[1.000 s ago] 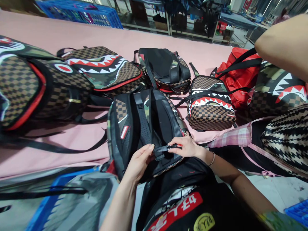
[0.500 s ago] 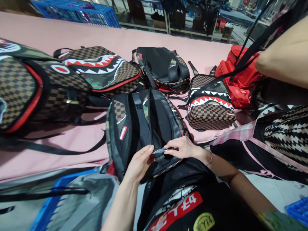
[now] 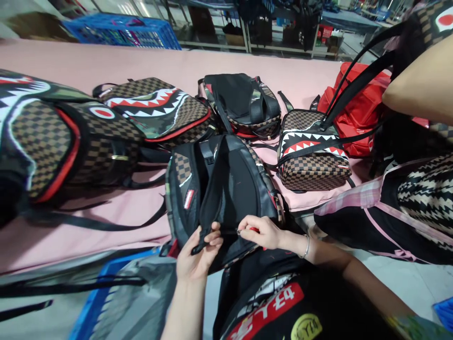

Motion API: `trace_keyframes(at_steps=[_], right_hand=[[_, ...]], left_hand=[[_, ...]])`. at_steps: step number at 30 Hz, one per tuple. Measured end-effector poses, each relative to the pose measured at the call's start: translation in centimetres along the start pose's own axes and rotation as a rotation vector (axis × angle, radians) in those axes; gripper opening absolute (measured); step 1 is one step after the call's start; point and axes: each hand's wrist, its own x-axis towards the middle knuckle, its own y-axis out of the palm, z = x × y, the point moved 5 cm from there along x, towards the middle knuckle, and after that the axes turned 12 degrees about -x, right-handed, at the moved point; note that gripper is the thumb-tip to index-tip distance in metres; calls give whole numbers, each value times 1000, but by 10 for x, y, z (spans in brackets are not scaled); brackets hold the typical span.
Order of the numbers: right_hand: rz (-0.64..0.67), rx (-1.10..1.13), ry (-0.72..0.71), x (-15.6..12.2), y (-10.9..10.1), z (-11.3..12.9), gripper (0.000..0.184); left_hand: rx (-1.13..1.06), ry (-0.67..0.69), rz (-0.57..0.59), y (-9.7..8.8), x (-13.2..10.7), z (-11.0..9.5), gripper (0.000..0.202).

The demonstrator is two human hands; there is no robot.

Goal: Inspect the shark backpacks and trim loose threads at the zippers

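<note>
A black backpack [image 3: 244, 179] with checkered and camouflage patches lies back-side up on the table in front of me. My left hand [image 3: 198, 255] is closed on the lower end of its black shoulder strap [image 3: 213, 193], pulled up off the back panel. Just to the right, my right hand [image 3: 265, 232] is closed around small thread snips [image 3: 254, 230]. Only a red bit and a metal tip of the snips show; the fingers hide the rest. Both hands are over the bag's near edge, a small gap between them.
Shark-mouth backpacks [image 3: 155, 106] lie to the left and behind, with a smaller checkered bag [image 3: 314, 153] on the right. A red bag [image 3: 357, 108] sits beyond it. Another person's arm [image 3: 421, 87] reaches in from the right. A blue crate [image 3: 120, 30] stands past the pink table [image 3: 170, 59].
My left hand has shifted left and down, lifting the strap end. My right hand has turned the snips, whose blades pointed at the left fingers before. At right, the other person's checkered bag has come into view.
</note>
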Motion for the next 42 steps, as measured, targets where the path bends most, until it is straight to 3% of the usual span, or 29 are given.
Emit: trace_keyframes(at_steps=[3,5,11,14,18,23,26,29,32,38,42], right_hand=[[-71,162,98,9,6,-12,27],[-116,285,182,18,9,-20,30],[-292,399,382,46,14,-37,36],[-352,377,499,49,12,-47,31],[-284,525,630,45,12,-52,18],[-251,581,627,43,7,-47,18],[-246,567,639,44,7,-46,17],[-229,534,637,46,7,-48,14],[-205,365,618,47,4,-50,12],[-288,-421,377,41,-25,-26,26],[-184,-822,209,38,-38,-4,31]], left_hand=[[-142,-34,70,5,-1,4,13],[-95,-43,102,8,-2,11,10],[810,237,74,9,5,32,35],[981,326,67,6,8,35,35],[1217,449,41,8,13,20,33],[1289,753,-59,28,36,-6,28],[1286,753,12,37,58,-5,18],[1204,734,62,36,71,0,14],[1060,721,86,27,75,5,18],[921,666,78,19,75,12,25],[898,648,68,19,78,12,25]])
